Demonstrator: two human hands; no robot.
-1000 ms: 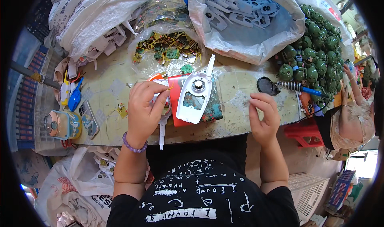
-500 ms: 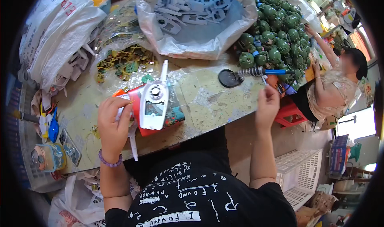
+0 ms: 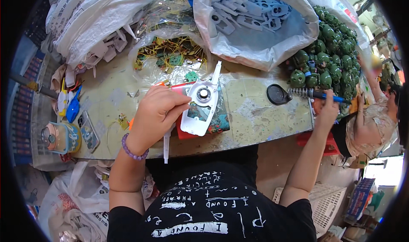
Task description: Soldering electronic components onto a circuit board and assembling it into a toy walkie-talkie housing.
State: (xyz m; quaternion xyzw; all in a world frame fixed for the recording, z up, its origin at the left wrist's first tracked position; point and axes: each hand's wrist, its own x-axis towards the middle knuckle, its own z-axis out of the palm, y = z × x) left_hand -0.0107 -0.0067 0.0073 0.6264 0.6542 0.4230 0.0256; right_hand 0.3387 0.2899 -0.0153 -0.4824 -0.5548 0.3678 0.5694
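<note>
My left hand (image 3: 156, 113) is closed over a white toy handset shell (image 3: 166, 143) whose antenna points toward me; its fingertips pinch at the edge of a second white shell (image 3: 199, 107). That second shell lies face up on a red and green pad (image 3: 221, 120) on the worktable (image 3: 255, 114). My right hand (image 3: 328, 110) reaches far right and grips the blue handle of a soldering iron (image 3: 330, 98), which rests in a coil stand (image 3: 300, 92) with a round black base (image 3: 277, 94).
Behind the pad lie a clear bag of green circuit boards with yellow wires (image 3: 170, 56), a bag of pale blue plastic parts (image 3: 255, 16) and a heap of green round toys (image 3: 332, 50). A phone (image 3: 87, 131) and a tin (image 3: 59, 137) sit left. Another person (image 3: 370, 122) works at right.
My right hand went from the table's front edge out to the soldering iron handle. My left hand stayed on its shell, sliding its fingertips toward the face-up shell.
</note>
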